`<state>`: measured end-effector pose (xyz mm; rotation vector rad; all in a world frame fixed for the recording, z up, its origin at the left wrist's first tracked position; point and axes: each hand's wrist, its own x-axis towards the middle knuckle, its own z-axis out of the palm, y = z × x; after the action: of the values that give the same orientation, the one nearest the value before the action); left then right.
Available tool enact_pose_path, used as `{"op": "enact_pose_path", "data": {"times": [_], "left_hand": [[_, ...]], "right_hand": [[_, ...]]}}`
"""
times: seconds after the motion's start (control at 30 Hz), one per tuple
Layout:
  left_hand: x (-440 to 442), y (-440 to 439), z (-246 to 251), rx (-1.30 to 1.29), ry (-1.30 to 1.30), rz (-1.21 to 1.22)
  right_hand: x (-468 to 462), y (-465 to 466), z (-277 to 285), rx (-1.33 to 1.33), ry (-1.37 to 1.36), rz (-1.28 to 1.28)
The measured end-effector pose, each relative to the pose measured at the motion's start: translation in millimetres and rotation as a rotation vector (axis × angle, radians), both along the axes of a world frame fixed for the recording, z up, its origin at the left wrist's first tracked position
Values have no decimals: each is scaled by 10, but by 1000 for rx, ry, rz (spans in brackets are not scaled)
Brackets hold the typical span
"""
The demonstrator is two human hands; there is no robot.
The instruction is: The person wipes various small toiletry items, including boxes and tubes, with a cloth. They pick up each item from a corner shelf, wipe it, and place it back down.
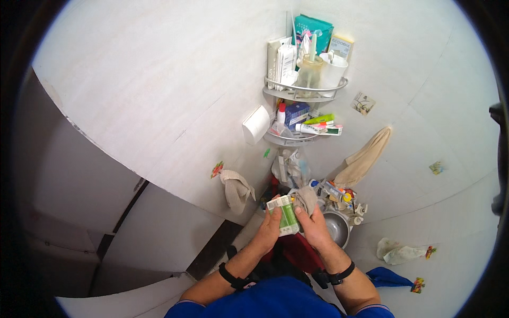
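Observation:
My left hand (pixel 271 228) grips a small green and white packet (pixel 287 216) that bears printing. Its thumb lies along the packet's near side. Close beside it, my right hand (pixel 315 229) holds a crumpled grey-beige cloth (pixel 306 199), bunched up above the thumb. The cloth is next to the packet's right edge; whether the two touch, I cannot tell. Both hands are raised in front of my body, above a dark red object (pixel 300 250) whose full shape is hidden. To the right of my right hand is a round metal basin (pixel 337 229).
Two corner shelves hold toiletries: an upper rack (pixel 306 94) with boxes and a white cup (pixel 333 69), a lower rack (pixel 292 140) with tubes. Cluttered bottles (pixel 348 197) stand behind the basin. A beige towel (pixel 364 159) and a knitted cloth (pixel 236 190) hang on the walls.

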<state>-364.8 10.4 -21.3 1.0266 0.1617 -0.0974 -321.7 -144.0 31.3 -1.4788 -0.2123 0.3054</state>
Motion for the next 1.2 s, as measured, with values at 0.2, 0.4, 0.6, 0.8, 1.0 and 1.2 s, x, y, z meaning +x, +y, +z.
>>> {"op": "enact_pose_path", "data": {"times": [0.2,0.4,0.6,0.8,1.0,1.2], "left_hand": [[-202,137,-76,182,39,-137],[-353,81,-21,351,-29,15],[-195,154,96,256,-24,273],[-128,283,239,411,-70,150],[-210,28,172,375,-76,166],[-289,53,149,270,2,105]], "right_hand": [[-115,79,-232,-61,51,-112],[-201,115,-379,-8,176,-146],[-238,183,-263,-61,83,-113],[-174,1,24,7,-50,-103],[-319,156,5,-168,-41,29],[-439,133,-184,-221,-59,-37]]}}
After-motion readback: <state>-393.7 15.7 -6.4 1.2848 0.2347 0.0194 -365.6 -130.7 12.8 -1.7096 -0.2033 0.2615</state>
